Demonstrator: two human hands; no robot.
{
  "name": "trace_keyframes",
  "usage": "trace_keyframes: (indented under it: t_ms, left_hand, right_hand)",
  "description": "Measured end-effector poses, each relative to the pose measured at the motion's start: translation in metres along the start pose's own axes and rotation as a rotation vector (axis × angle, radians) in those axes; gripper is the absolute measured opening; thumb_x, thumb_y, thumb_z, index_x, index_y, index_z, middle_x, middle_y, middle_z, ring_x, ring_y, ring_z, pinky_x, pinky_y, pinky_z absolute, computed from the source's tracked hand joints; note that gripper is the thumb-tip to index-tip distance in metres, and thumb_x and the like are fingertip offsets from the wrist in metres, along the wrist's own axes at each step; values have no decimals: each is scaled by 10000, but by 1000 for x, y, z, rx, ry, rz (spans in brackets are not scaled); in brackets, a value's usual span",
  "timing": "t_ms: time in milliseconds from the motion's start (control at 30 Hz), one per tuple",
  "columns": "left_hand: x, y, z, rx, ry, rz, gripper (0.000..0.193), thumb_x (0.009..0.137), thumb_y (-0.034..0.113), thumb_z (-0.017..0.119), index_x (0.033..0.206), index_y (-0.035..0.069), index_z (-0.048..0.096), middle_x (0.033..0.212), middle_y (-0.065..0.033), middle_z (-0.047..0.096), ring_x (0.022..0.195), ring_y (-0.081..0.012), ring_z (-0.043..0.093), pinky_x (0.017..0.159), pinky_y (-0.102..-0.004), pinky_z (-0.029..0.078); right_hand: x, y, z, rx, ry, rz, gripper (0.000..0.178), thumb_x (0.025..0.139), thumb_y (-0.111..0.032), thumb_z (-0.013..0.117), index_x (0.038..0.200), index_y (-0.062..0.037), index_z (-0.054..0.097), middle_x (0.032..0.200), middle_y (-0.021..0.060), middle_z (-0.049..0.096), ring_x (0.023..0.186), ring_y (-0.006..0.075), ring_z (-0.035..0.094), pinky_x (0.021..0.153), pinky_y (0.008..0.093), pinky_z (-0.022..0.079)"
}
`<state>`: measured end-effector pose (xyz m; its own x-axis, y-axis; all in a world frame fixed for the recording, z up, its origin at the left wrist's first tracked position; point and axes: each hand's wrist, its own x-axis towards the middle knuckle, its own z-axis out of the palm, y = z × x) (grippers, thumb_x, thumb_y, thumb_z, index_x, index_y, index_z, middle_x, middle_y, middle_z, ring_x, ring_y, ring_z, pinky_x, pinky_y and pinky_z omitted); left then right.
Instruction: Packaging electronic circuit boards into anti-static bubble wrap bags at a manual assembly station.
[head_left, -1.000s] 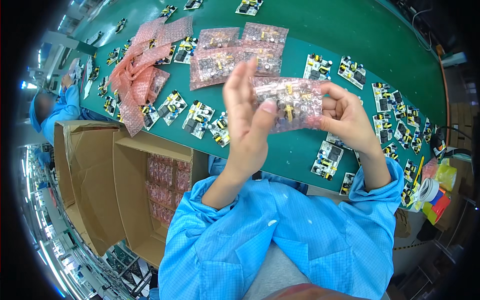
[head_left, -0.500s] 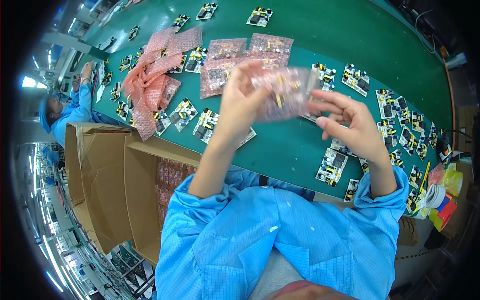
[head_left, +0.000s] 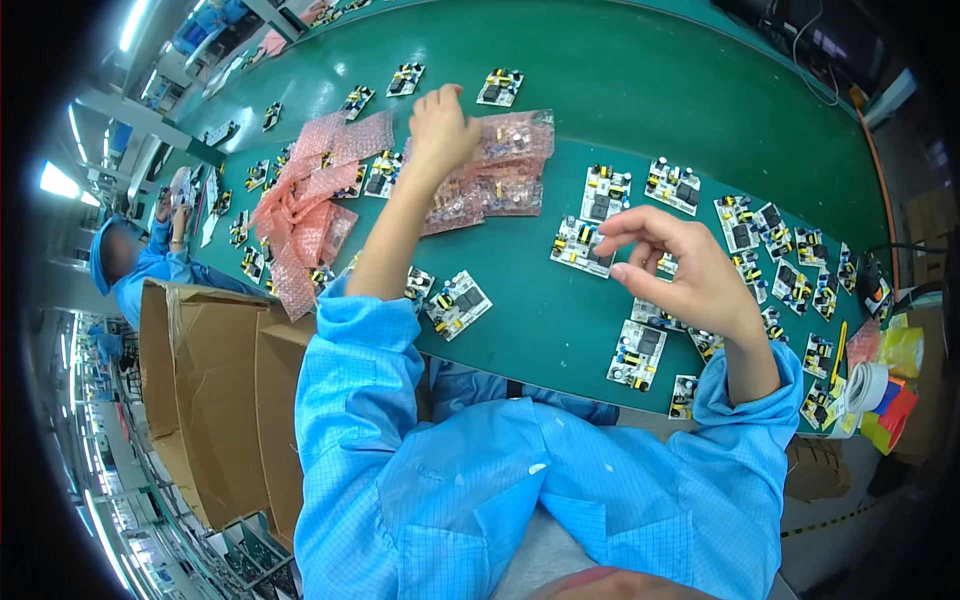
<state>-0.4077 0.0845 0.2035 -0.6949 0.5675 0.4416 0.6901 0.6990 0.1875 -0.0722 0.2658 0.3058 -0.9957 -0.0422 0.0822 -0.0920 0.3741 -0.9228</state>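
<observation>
My left hand [head_left: 440,130] reaches over the left end of a pile of pink bubble-wrap bags [head_left: 515,135] with circuit boards inside. Its back faces up and its fingertips curl out of sight, so whatever they may hold is hidden. In front lies another bagged circuit board [head_left: 512,196] on the same pile. My right hand [head_left: 690,270] hovers at the right, open, thumb and bent fingers apart, with nothing between them. Just left of its fingertips is a bare circuit board [head_left: 580,247], and a second board [head_left: 606,192] lies behind that one.
Loose pink bubble-wrap bags [head_left: 305,220] are heaped at the left. Several bare boards [head_left: 790,285] spread over the green table's right side. An open cardboard box [head_left: 215,400] stands at the near left. A white tape roll [head_left: 866,388] sits at the right edge. A co-worker [head_left: 140,265] works at far left.
The bagged board that was between my hands is out of them. My left hand has moved away and left over the pile; my right hand stays at the right. The view has shifted slightly.
</observation>
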Motion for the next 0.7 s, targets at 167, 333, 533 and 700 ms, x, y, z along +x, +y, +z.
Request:
trace_keyframes:
  t_ms: [167, 333, 533, 700]
  left_hand:
    - [-5, -75, -20, 216, 48, -181, 531, 806, 236, 657, 1285, 20, 572, 1210, -255, 634, 1170, -433, 573, 997, -552, 475]
    - [-17, -142, -12, -13, -222, -580, 692, 800, 400, 690, 1282, -75, 550, 1322, -310, 573, 1262, -474, 527, 1052, -532, 460]
    - [-8, -130, -11, 111, -219, -570, 607, 817, 391, 675, 1234, -49, 630, 1361, -280, 568, 1296, -441, 520, 1063, -510, 460]
    - [-8, -146, -15, 46, -113, -563, 457, 839, 380, 661, 1034, -25, 746, 1136, -246, 699, 1127, -421, 641, 980, -509, 516]
  right_hand:
    - [2, 6, 1, -135, -109, -31, 388, 867, -52, 710, 1245, -23, 629, 1092, 88, 739, 791, 132, 683, 728, 276, 543]
    - [-2, -4, 1, -376, -359, 1, 510, 869, -153, 756, 1327, -26, 570, 1133, 119, 720, 920, 232, 714, 830, 355, 576]
    - [-15, -21, 2, -327, -325, 119, 522, 872, -126, 762, 1339, -9, 561, 1151, 126, 721, 967, 227, 718, 861, 347, 574]
    - [-12, -54, 2, -524, -336, 96, 529, 857, -123, 767, 1333, -12, 565, 1126, 132, 724, 967, 248, 724, 863, 361, 575]
